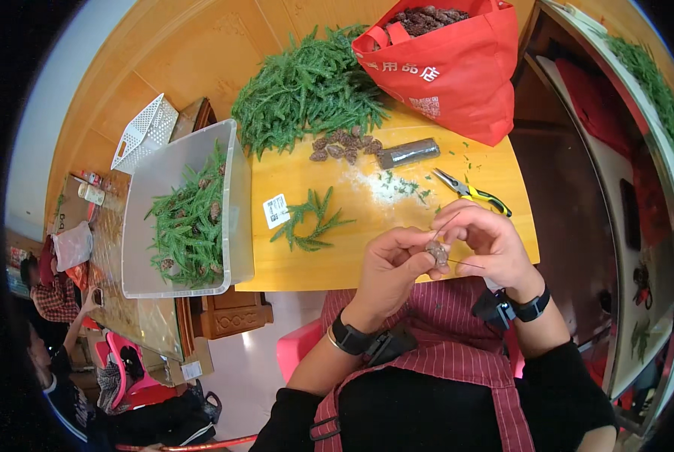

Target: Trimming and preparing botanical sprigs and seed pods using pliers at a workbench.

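There it was, the small pine cone, up off the table near its front edge, right between your two hands! Your left hand had it clamped, thumb against fingertips, probably to stop it rolling. Over came your right hand, thumb and forefinger curved about the cone's other side, where a thin dark wire stuck out; whether those fingers were pinched on the wire or just bracketing it, you couldn't tell from above. Held close to your body, the cone was likely there for a good view of fine fingerwork.

And look at the layout! The pliers lay just beyond your right hand, black-and-yellow handles angled toward you, presumably for a quick grab. Further back, loose cones sat in a cluster beside a dark wrapped bundle, both seemingly within reach. A ring of green sprigs lay flat to the left, a white tag next to it. Behind, the heap of greenery and the red bag of cones were pushed back, perhaps to leave you working room, while the clear plastic bin on your left kept coned sprigs together.
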{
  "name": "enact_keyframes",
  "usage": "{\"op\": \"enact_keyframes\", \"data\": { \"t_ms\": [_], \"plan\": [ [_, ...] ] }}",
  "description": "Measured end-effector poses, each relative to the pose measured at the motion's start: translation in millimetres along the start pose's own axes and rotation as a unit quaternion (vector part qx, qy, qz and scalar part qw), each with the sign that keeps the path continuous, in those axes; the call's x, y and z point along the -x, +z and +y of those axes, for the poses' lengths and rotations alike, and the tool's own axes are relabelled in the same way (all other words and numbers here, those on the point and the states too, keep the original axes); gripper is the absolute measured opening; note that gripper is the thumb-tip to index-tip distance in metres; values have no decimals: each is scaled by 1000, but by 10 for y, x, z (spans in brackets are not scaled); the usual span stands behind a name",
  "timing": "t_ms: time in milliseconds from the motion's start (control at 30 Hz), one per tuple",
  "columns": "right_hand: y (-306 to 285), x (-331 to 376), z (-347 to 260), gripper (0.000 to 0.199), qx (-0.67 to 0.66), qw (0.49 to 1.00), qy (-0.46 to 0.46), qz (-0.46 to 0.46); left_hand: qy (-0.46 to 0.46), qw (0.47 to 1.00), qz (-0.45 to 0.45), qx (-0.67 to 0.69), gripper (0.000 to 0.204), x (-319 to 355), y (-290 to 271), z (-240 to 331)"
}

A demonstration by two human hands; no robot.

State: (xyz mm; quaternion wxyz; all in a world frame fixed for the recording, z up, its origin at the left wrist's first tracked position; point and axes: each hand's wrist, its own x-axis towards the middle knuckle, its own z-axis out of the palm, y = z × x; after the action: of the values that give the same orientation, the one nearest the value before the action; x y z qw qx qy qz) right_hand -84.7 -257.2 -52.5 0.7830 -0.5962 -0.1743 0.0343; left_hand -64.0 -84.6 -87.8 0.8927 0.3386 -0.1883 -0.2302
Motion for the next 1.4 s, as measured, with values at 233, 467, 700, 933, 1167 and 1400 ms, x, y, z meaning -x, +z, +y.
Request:
{"op": "enact_keyframes", "data": {
  "t_ms": [233,467,700,933,1167,1400],
  "plan": [
    [46,-54,-53,39,12,1000,-3,27,-10,1000,-8,-27,18,-38,22,43],
    [92,-74,-57,33,-33,999,15,28,-4,1000,-8,-29,11,-36,51,67],
    [108,-65,0,32,-48,998,22,38,23,996,-33,-79,10,-43,47,109],
    [171,-77,8,17,-79,997,-7,25,36,996,-34,-72,10,-51,45,119],
    [200,-78,39,19,18,995,-64,71,47,995,-30,-82,10,-52,69,122],
    [194,-83,6,16,70,992,-84,63,63,991,-41,-109,11,-56,68,132]
  ]
}}
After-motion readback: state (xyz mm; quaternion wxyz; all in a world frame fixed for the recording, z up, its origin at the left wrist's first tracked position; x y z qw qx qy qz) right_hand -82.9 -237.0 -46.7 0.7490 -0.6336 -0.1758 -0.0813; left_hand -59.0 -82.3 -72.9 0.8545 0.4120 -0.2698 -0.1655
